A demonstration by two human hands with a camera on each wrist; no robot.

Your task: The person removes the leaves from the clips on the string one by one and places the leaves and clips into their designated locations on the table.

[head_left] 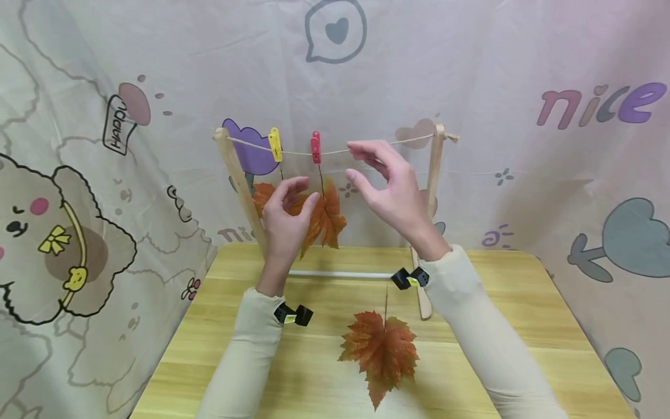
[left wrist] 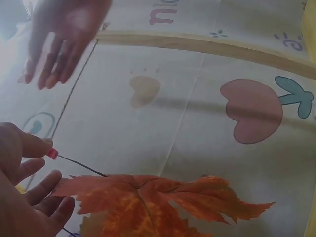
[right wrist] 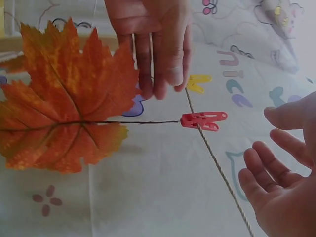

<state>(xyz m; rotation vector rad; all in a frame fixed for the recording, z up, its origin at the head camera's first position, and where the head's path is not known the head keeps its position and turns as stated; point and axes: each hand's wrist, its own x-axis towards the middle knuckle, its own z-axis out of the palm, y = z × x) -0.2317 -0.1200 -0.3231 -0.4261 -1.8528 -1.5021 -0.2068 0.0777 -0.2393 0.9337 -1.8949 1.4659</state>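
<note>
An orange maple leaf hangs by its dark stem from a red clothespin on the twine line. To its left a yellow clothespin holds another leaf, partly hidden behind my left hand. That hand is raised in front of the leaves with fingers loosely bent and nothing in them. My right hand hovers by the line, right of the red clothespin, its relaxed fingers and thumb apart and holding nothing. In the right wrist view the red clothespin sits between both hands, untouched.
A third leaf lies on the wooden table, stem pointing away from me. Wooden posts carry the line at both ends, with a white bar low between them. A printed cloth surrounds the table.
</note>
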